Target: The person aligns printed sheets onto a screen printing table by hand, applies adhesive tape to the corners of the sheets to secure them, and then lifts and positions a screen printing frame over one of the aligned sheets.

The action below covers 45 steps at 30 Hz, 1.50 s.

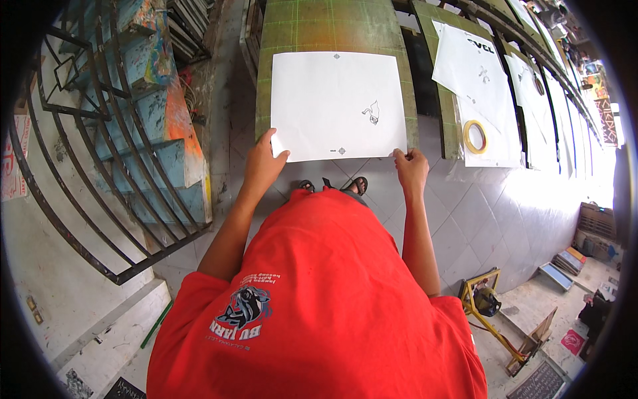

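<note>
Worktop, long, green, ruled with fine grid lines (329,26): beneath and beyond the paper; its lines would make a good guide for squaring the edges.
Sheet, white, rectangular, paper-like (319,100): over the worktop's near end; full contact underneath cannot be told. Best kept level, with even tension between corners so that it does not buckle.
Left hand, bare (264,159): partly closed at the near left corner, thumb on the upper face, fingers at the side edge. A light grip should avoid creasing.
Right hand, bare (412,166): thumb and forefinger pinching the near right corner, other fingers curled.
Drawing, small, black-lined (373,112): right of the sheet's centre; fingers best kept off it.
Mark, tiny, dark, circle-and-cross (342,151): middle of the near edge; a likely aid to alignment.
</note>
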Motion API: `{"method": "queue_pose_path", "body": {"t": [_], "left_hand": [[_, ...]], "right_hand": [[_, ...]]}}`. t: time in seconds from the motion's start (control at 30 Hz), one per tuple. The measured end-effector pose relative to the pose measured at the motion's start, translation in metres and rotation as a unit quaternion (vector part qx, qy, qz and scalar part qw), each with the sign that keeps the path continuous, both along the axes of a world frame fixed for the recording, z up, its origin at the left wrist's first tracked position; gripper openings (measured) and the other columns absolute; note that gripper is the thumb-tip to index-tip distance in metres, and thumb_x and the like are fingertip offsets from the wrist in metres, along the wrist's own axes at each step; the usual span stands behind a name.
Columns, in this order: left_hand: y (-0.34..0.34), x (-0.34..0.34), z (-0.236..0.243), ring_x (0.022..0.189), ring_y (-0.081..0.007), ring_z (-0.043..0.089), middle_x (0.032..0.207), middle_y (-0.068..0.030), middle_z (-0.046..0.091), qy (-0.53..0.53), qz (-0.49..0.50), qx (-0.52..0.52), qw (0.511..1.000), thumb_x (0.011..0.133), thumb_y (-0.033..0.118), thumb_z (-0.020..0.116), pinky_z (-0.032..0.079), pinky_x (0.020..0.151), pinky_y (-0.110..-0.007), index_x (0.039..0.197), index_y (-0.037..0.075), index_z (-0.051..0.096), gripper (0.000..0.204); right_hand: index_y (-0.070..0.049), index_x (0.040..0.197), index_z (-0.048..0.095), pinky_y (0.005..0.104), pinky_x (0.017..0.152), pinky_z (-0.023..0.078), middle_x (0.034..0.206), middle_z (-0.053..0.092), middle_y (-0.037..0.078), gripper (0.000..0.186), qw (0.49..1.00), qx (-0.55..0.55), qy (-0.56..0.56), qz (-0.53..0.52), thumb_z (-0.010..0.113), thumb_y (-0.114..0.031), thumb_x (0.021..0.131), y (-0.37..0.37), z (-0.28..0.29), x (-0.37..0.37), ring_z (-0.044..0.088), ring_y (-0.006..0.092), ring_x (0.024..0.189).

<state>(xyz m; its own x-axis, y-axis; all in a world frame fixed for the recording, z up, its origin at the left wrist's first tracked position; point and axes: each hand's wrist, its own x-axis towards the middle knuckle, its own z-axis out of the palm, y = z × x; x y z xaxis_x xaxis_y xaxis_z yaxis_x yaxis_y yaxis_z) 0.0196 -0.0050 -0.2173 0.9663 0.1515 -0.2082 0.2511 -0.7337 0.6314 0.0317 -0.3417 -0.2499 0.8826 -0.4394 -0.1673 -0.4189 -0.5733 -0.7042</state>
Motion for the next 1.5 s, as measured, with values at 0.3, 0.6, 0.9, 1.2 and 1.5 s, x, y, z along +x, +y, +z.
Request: {"method": "queue_pose_path", "body": {"t": [0.3,0.6,0.9,1.2,1.5], "left_hand": [[0.007,-0.001,-0.018,0.056,-0.0289,0.053,0.059,-0.0128,0.05,-0.064,-0.026,0.047,0.997,0.076,0.022,0.074,0.042,0.057,-0.041,0.131,0.004,0.049,0.063],[0.007,-0.001,-0.005,0.091,-0.0393,0.064,0.097,-0.0225,0.067,-0.077,-0.056,0.103,0.99,0.078,0.029,0.073,0.049,0.077,-0.045,0.131,0.006,0.049,0.062],[0.001,-0.001,0.007,0.085,-0.0365,0.065,0.095,-0.0213,0.067,-0.076,-0.037,0.121,0.989,0.084,0.03,0.068,0.05,0.074,-0.043,0.128,0.008,0.053,0.051],[-0.101,0.033,0.055,0.069,-0.0179,0.055,0.079,-0.0082,0.055,-0.2,-0.189,-0.074,0.959,0.083,0.015,0.071,0.048,0.063,-0.032,0.122,0.009,0.057,0.042],[-0.375,0.119,0.021,0.111,-0.0336,0.053,0.12,-0.0147,0.057,-0.275,-0.491,-0.057,0.825,0.079,0.021,0.07,0.043,0.096,-0.043,0.118,0.006,0.058,0.044]], "right_hand": [[0.003,0.09,0.059,0.0326,0.064,0.05,0.069,0.066,0.01,0.032,0.997,-0.05,-0.052,-0.011,0.071,-0.023,0.077,0.0,-0.012,-0.001,0.065,0.0196,0.063],[0.001,0.103,0.054,0.0408,0.073,0.05,0.078,0.066,0.016,0.043,0.999,0.005,-0.028,-0.029,0.074,-0.023,0.074,0.007,0.005,-0.004,0.066,0.0325,0.075],[0.001,0.099,0.057,0.0326,0.067,0.05,0.076,0.065,0.01,0.024,0.964,0.178,-0.137,-0.143,0.067,-0.013,0.082,-0.05,0.011,-0.018,0.064,0.0179,0.073],[-0.001,0.102,0.064,0.0355,0.078,0.051,0.092,0.068,0.013,0.023,0.964,-0.093,-0.179,-0.175,0.065,-0.013,0.082,-0.224,0.026,-0.029,0.066,0.0254,0.082],[-0.002,0.108,0.065,0.0351,0.081,0.051,0.103,0.066,0.014,0.029,0.981,-0.106,-0.153,-0.059,0.066,-0.011,0.081,-0.264,0.007,-0.014,0.064,0.0252,0.095]]}}
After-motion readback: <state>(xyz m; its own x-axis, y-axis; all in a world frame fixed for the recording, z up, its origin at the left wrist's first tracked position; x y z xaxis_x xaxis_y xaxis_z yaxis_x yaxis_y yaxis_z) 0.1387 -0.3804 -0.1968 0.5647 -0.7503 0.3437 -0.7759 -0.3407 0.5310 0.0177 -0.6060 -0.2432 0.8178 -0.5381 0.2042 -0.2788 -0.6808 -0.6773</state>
